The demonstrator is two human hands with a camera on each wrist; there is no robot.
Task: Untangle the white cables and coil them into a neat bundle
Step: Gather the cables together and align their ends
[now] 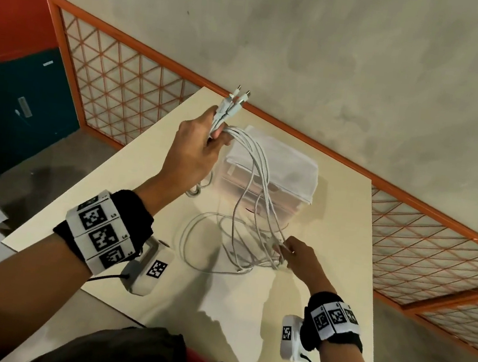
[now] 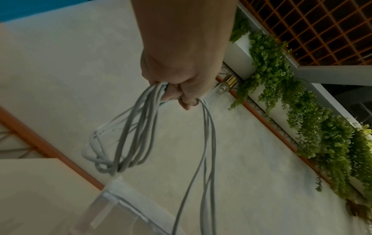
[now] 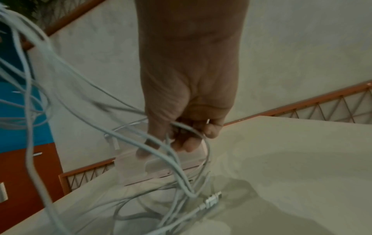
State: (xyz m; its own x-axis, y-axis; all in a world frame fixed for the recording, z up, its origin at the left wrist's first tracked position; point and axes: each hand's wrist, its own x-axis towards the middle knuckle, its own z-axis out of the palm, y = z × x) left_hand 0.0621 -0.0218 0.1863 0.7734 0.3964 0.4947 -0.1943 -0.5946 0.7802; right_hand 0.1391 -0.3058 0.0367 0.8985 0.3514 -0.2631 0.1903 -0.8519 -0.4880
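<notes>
Several white cables (image 1: pixel 257 180) run from my raised left hand (image 1: pixel 203 142) down to a loose tangle on the cream table (image 1: pixel 126 193). The left hand grips them near their plug ends (image 1: pixel 238 97), which stick up past the fist; in the left wrist view the cables (image 2: pixel 141 127) hang in loops below the left hand (image 2: pixel 181 89). Low over the table, my right hand (image 1: pixel 293 253) pinches strands in the tangle. In the right wrist view the right hand (image 3: pixel 181 136) has its fingers curled round cables (image 3: pixel 157 144), with connectors (image 3: pixel 211 201) lying on the table.
A clear plastic box (image 1: pixel 268 178) with a white cloth over it stands on the table behind the cables. An orange lattice railing (image 1: pixel 117 82) runs behind the table. A blue cabinet (image 1: pixel 19 109) stands at the left. Green hanging plants (image 2: pixel 302 111) show in the left wrist view.
</notes>
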